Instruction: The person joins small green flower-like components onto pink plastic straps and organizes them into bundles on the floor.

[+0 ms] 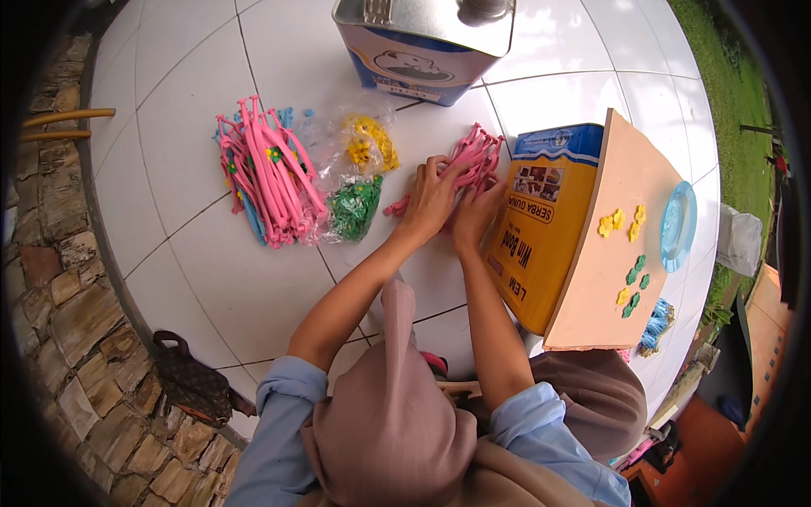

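Observation:
A loose bunch of pink rubber straps [478, 157] with knobbed ends, like flip-flop straps, lies on the tiles ahead of me. My left hand [432, 196] has its fingers closed over the left side of this bunch. From the right, my right hand [478, 211] grips the lower part, close beside the yellow can. Some strap ends poke out left of my left wrist. Farther left is a bigger pile of pink straps [272, 182] with blue ones beneath. Between them, clear plastic bags hold yellow flowers [370, 144] and green flowers [355, 208].
A yellow and blue can [541, 228] lies on my right, with a tan board [604, 279] against it. The board carries small yellow and green flowers and a light-blue round dish [678, 226]. Another metal can [427, 63] stands ahead. A brown bag [193, 380] sits at the left edge.

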The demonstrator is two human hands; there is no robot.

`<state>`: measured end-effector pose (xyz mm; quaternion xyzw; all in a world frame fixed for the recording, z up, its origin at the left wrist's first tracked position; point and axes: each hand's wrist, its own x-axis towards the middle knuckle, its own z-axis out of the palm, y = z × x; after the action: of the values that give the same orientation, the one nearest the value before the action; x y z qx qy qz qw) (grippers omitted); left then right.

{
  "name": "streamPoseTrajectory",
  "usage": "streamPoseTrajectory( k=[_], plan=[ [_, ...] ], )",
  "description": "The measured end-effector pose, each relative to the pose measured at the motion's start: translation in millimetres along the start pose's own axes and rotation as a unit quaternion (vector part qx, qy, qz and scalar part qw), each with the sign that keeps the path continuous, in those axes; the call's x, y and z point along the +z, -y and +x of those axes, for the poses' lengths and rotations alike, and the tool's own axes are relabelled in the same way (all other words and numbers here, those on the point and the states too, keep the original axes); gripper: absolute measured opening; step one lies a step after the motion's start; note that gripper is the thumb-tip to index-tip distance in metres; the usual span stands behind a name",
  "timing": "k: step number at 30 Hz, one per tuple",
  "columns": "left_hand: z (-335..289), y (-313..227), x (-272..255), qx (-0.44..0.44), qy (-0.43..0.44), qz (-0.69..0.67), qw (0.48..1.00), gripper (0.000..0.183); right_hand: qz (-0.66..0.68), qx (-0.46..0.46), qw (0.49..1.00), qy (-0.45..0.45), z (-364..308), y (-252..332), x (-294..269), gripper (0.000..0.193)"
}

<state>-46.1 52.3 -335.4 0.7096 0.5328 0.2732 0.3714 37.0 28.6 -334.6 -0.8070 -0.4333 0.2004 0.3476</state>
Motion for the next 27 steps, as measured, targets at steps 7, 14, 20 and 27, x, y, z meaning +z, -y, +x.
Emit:
streamPoseTrajectory(
  k=[7, 14, 20, 27],
  plan=[
    [-9, -48, -46, 0.055, -0.092, -0.046, 0.993, 0.055, 0.196, -0.003, 0.980, -0.020, -21, 84, -53, 0.048],
    [-3, -172, -168, 0.439, -0.151, 0.199, 0.863, 0.048, 0.384, -0.126, 0.913, 0.048, -25, 164, -168, 0.051],
    [3, -279, -254, 0.592, -0.113, 0.292, 0.743, 0.022, 0.274, -0.233, 0.920, 0.158, -27, 216, -284, 0.050],
    [-34, -345, -256, 0.493, -0.012, 0.267, 0.828, 0.029, 0.232, -0.220, 0.894, 0.313, -2, 176, -380, 0.047]
  ],
)
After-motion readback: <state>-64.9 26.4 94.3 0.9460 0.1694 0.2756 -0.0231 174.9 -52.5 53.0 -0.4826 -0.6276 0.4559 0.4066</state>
